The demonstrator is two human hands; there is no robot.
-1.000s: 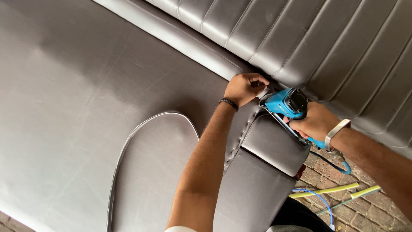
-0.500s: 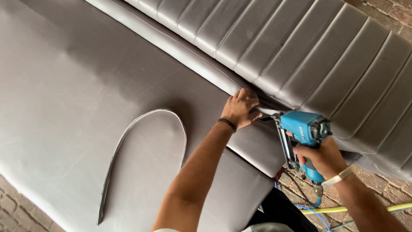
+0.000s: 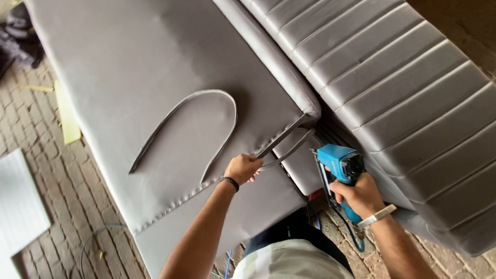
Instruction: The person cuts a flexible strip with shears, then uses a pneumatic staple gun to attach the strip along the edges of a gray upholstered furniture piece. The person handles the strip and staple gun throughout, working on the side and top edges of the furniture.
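Outdoors-ish: brick floor (image 3: 62, 191), grey sofa (image 3: 155, 77); left hand (image 3: 243, 168) grips piping strip (image 3: 281, 142), right hand (image 3: 359, 196) holds stapler (image 3: 338, 163).

Flat grey panel (image 3: 129, 77): broad open surface; only the loose loop of piping strip (image 3: 206, 111) lies on it, low and easy to pass over.
Panel corner: crowded; the left hand (image 3: 243, 168) pinches the piping strip there, and the blue staple gun (image 3: 338, 173) in the right hand (image 3: 361, 196) stands just beside it.
Gap between panel and ribbed cushion (image 3: 403, 98): narrow, dark, partly filled by the gun's nose.
Ribbed cushion: tall barrier along the right side.
Brick floor (image 3: 51, 191), left: open, with a white board (image 3: 20, 206) and yellow scraps (image 3: 67, 116) lying flat.
Below the gun: blue hose (image 3: 354, 237) hangs across the way.
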